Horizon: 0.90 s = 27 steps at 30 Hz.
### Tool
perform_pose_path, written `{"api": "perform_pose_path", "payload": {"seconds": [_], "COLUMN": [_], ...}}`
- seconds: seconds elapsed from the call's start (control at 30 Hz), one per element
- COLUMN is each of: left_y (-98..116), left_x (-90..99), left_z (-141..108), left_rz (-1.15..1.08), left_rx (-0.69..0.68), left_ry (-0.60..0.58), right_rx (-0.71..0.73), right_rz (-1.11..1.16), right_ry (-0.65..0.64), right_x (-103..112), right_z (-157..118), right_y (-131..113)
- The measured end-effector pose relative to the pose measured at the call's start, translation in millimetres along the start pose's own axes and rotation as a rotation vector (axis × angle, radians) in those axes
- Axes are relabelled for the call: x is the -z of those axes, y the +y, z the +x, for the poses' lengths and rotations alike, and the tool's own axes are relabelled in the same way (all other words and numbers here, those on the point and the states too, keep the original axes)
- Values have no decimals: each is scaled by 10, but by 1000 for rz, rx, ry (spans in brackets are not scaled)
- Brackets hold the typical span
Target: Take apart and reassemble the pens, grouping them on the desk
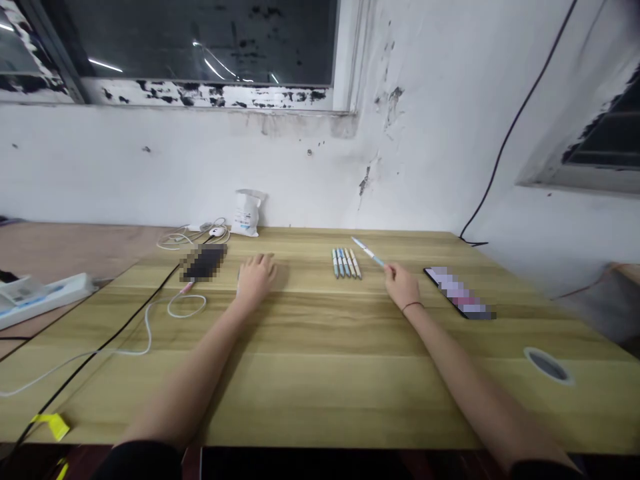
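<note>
Long table of pale oak-look laminate (pixel 310 393) against a stained white plaster wall (pixel 150 167), with a dark glazed window (pixel 200 40) across the top of the frame. Upper left on the table, a white paper bag (pixel 246 213) stands beside a loop of thin white cable (pixel 193 235). A white power strip (pixel 45 300) sits on a lower brown surface at far left.

Left of centre lies a flat black smartphone (pixel 203 262), its screen pixelated. A second black smartphone (pixel 459 292) lies at right, also pixelated. Mid-table, five slim blue-and-cream pens (pixel 346 263) lie side by side.

Right hand (pixel 403 285) closed in a pinch on the blue end of a sixth slim pen (pixel 369 251), tip aimed upper left, just beside the row. Left hand (pixel 256 280) palm down, fingers loosely curved, apparently empty.
</note>
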<state>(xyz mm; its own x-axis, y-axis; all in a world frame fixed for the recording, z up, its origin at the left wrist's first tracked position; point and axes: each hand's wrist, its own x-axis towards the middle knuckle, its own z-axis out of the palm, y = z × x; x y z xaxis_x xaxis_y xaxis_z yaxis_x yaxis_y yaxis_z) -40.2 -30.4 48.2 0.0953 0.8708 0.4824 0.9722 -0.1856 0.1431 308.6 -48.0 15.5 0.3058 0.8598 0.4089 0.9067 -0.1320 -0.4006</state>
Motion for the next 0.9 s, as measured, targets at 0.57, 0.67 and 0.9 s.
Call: {"api": "perform_pose_path", "payload": {"seconds": [0.57, 0.67, 0.9], "left_y": [-266, -278, 105], "left_x": [-26, -20, 82], "left_z": [20, 40, 68], "left_rz": [142, 62, -599], "left_rx": [262, 297, 102], "left_ry": [-226, -243, -159], "right_rx": [164, 195, 488], "right_rz": [-122, -74, 332], "right_ry": [-181, -128, -173], "right_x": [-196, -157, -29], "right_z": [-30, -70, -440], "right_y": [-147, -181, -631]}}
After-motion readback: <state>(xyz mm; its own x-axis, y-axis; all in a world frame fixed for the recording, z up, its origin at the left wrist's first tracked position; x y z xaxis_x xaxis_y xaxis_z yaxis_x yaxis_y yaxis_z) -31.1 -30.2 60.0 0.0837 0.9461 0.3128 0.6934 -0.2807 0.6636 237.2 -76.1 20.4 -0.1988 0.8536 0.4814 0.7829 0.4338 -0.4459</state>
